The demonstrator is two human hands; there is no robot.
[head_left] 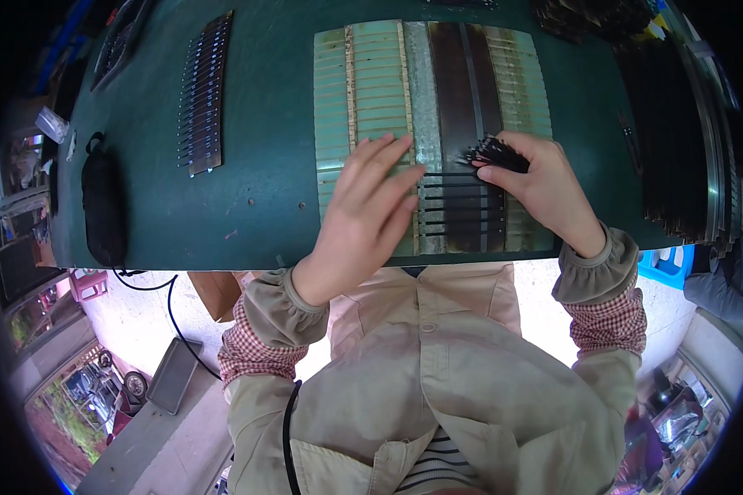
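Hands on slotted metal jig (371,82), right hand (545,186) gripping thin black strips (495,153)

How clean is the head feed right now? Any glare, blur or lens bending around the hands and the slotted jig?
Head view: the left hand and right hand, gripping a bundle of thin black strips, look sharp; the slotted jig is evenly lit without glare; fisheye bends the green table edge and blackens the corners; the pale floor below the table edge is overexposed.
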